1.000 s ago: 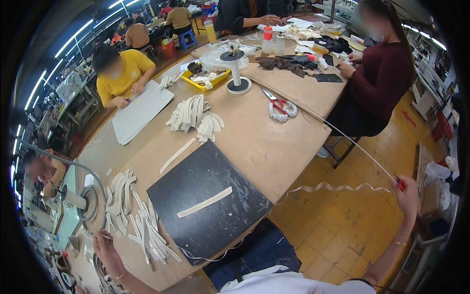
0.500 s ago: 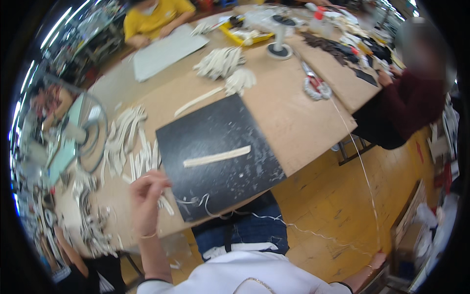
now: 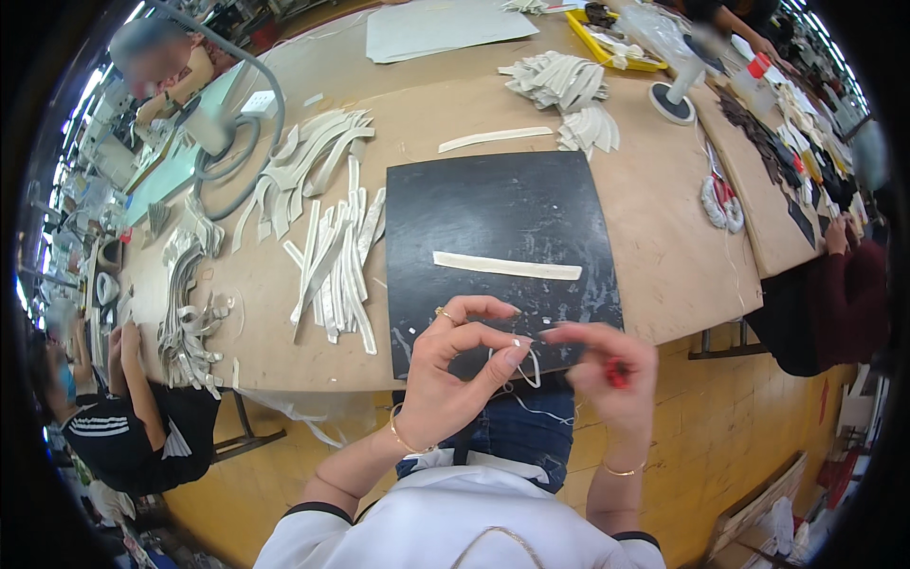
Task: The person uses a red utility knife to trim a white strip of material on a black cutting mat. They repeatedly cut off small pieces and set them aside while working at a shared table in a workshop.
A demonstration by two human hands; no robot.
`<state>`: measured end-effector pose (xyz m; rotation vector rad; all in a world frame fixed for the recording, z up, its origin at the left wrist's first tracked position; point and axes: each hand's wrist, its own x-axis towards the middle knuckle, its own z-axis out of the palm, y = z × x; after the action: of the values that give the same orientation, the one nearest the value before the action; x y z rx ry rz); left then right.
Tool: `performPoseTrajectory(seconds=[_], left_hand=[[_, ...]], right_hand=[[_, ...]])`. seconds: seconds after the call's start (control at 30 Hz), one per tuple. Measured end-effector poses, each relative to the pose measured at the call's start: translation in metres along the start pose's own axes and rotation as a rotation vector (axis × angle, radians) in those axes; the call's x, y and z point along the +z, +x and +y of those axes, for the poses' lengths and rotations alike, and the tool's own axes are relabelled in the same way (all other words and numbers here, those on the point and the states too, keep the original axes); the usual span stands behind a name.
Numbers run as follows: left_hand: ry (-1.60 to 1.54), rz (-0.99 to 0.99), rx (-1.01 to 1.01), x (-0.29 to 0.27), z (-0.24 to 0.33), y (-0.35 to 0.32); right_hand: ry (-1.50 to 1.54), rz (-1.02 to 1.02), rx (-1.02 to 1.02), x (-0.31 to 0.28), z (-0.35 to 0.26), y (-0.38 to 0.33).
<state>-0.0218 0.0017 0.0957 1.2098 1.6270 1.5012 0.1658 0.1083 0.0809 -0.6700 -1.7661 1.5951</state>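
My left hand [image 3: 455,370] is over the near edge of the black board [image 3: 493,204], with thumb and index finger pinching a thin white cord [image 3: 536,368]. A small loop of the cord stands out beside the fingertips, and more hangs down over my lap. Just to the right is my right hand [image 3: 614,375], blurred, its index finger stretched toward the left fingertips. A small red object [image 3: 618,372] shows in its curled fingers; its kind is unclear. On the board, beyond both hands, lies a flat cream strip [image 3: 507,266].
Loose cream strips [image 3: 336,256] lie left of the board, with stacked strips [image 3: 559,81] beyond it. Another single strip [image 3: 493,139] lies past its far edge. Red-handled scissors [image 3: 722,204] and a spool stand [image 3: 673,100] are at the right. Other people work around the table.
My right hand has come up from the low right to the board's near edge. My left hand has moved right and now pinches the cord. The view has turned.
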Motion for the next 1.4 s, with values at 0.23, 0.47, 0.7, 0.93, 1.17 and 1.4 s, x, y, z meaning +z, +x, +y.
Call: performPoseTrajectory(seconds=[0.23, 0.47, 0.7, 0.93, 1.17, 1.4], left_hand=[[-0.089, 0.089, -0.078, -0.003, -0.017, 0.000], [0.421, 0.315, 0.244, 0.005, -0.027, 0.005], [0.825, 0.452, 0.389, 0.009, -0.031, 0.002], [0.930, 0.455, 0.443, 0.015, -0.036, -0.001], [0.597, 0.085, 0.266, 0.016, -0.051, 0.012], [0.931, -0.350, 0.032, -0.004, -0.090, 0.004]], right_hand=[[0.016, -0.020, 0.027, 0.046, -0.010, 0.036], [-0.189, 0.122, -0.008, 0.052, -0.006, 0.030], [-0.338, 0.297, -0.152, 0.073, 0.003, 0.021], [-0.369, 0.386, -0.244, 0.080, 0.014, 0.017], [0.017, 0.475, 0.044, 0.056, 0.019, 0.015], [0.407, 0.161, 0.166, -0.044, -0.012, -0.016]])
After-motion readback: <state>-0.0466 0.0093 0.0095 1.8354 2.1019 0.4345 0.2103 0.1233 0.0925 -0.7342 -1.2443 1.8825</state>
